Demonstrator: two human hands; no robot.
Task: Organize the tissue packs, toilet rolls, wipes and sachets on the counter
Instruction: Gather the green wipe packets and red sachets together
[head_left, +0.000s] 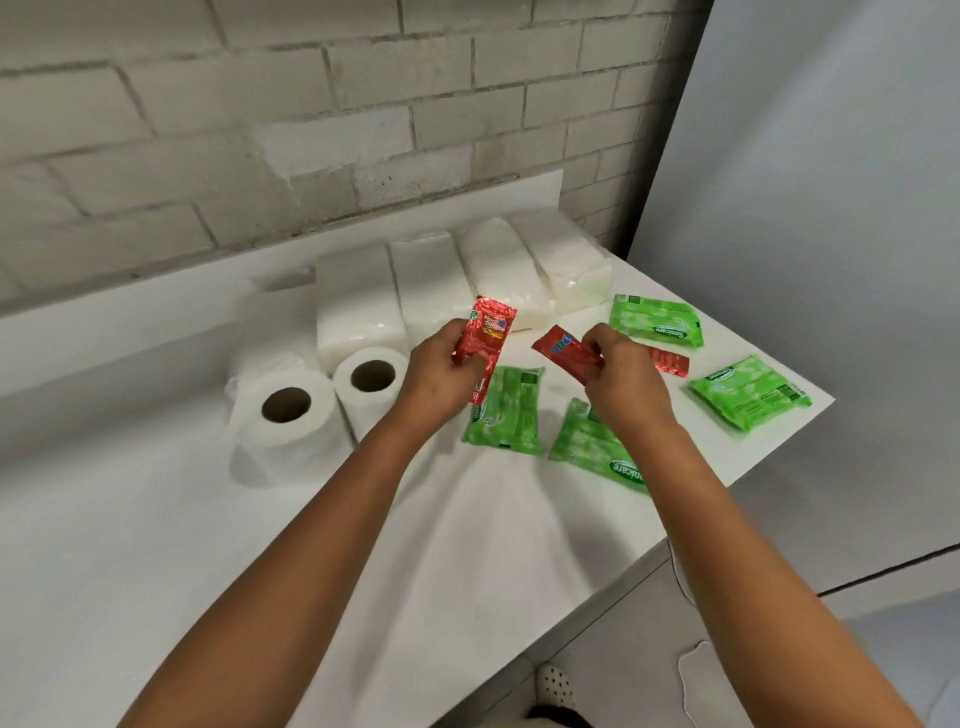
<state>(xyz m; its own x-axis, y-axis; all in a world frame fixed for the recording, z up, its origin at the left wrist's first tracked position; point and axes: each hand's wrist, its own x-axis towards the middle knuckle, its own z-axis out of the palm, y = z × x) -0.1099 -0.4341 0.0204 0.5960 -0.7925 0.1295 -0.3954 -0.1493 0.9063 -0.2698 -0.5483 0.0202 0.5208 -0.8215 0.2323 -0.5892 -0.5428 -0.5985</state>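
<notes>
Tissue packs (457, 283), four in white wrap, were ranged side by side along the back of the white counter (130, 519), against the grey block wall (208, 104). Two toilet rolls (311, 410) were stood on end, touching, just in front of the leftmost pack. Four green wipes packs were laid flat toward the right: two near the far right edge (655, 321) (748, 392), two nearer the front (506, 410) (597, 452), partly covered by the hands. One red sachet (488, 328) was held upright in the left hand (441, 371), fingers curled round its lower part. A second sachet (561, 349) was pinched by the right hand (621, 371). A third sachet (670, 361) was lain on the counter beside the right hand.
</notes>
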